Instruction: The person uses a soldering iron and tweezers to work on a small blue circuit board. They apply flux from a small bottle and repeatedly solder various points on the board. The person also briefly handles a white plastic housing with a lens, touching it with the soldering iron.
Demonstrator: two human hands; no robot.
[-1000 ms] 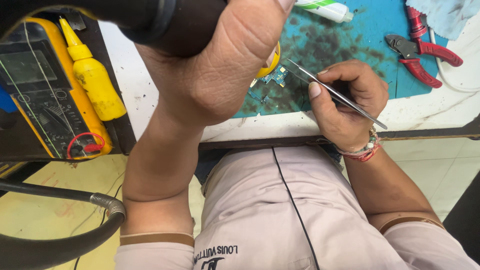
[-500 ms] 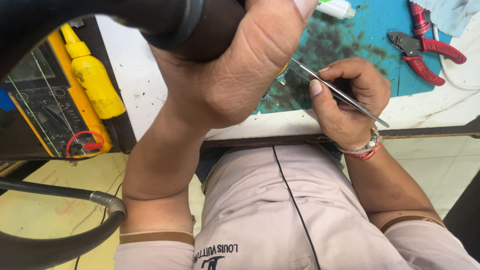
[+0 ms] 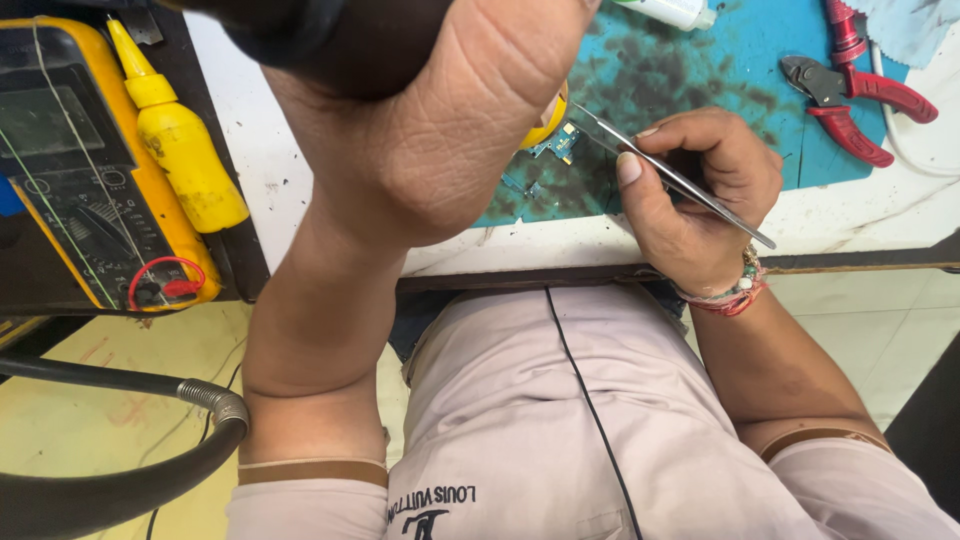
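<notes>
Over the teal mat (image 3: 700, 70), you work a small circuit board (image 3: 560, 140).
Your left hand (image 3: 440, 130), wrapped around a black handle (image 3: 330, 35), has edged closer; your right hand (image 3: 700, 195) pinches tweezers (image 3: 670, 178) onto the board.

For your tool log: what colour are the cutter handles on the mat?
Red, on the cutters in the head view.

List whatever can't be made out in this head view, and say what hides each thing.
- Black tool in the left hand: its tip is cut off by the top edge, and the hand covers part of the handle.
- Small circuit board at the tweezers: partly behind the left hand, its parts too small to read.
- Yellow round object: mostly hidden by the left hand.
- White tube: cut off by the top edge.
</notes>
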